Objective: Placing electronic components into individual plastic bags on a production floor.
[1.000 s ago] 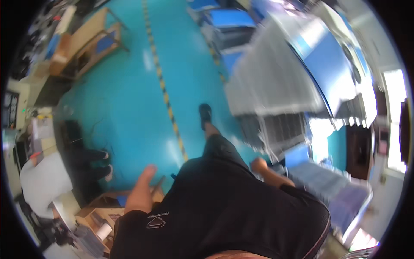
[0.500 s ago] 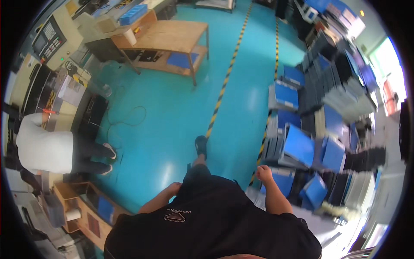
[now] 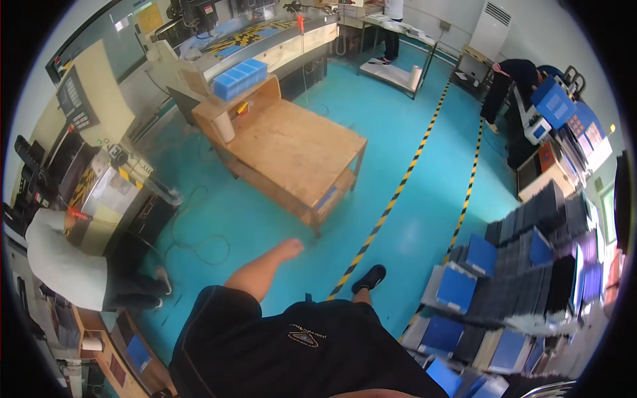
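My left hand (image 3: 290, 249) swings out ahead of my body, over the blue-green floor. It is slightly blurred, with the fingers curled closed, and nothing shows in it. The wooden workbench (image 3: 298, 147) stands nearest to it, just beyond, and I see no contact between them. My right hand is out of view, hidden by my black shirt or beyond the lower edge. One black shoe (image 3: 369, 278) of mine is on the floor beside a striped line.
Stacks of grey and blue trays (image 3: 456, 286) line the right side. Yellow-black floor lines (image 3: 398, 192) run ahead. A person in a white shirt (image 3: 66, 259) bends over a machine at left, near a looped cable (image 3: 199, 255). Another person (image 3: 507, 79) leans over equipment at far right; a trolley (image 3: 391, 74) stands farther back.
My view has moved forward and tilted up; the workbench is closer. My left arm has swung forward. My right hand has left view, and the far people have come into sight.
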### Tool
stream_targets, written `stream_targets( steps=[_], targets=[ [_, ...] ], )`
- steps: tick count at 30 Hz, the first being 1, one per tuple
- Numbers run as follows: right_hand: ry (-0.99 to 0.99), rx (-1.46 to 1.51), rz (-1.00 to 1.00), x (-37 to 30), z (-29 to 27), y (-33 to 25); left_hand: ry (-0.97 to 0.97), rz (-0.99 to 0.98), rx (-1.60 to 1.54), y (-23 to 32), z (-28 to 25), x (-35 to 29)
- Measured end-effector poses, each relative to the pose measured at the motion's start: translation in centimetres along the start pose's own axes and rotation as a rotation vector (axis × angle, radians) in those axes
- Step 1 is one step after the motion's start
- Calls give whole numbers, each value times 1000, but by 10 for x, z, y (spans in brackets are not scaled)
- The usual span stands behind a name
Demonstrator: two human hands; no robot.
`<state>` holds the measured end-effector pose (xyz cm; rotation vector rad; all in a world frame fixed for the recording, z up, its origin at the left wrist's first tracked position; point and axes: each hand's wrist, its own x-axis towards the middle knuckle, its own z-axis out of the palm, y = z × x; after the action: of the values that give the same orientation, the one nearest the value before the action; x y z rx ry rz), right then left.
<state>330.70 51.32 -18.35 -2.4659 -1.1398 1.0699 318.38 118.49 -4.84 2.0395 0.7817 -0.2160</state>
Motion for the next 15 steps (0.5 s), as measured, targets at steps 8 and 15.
stream_targets(
  steps=[8, 15],
  targets=[
    [-103, -482, -57, 223, -367, 140, -344, -185, -2, 112, 17, 261],
    [416, 640, 435, 536, -761, 60, -411, -484, -96, 162, 19, 470]
  ],
)
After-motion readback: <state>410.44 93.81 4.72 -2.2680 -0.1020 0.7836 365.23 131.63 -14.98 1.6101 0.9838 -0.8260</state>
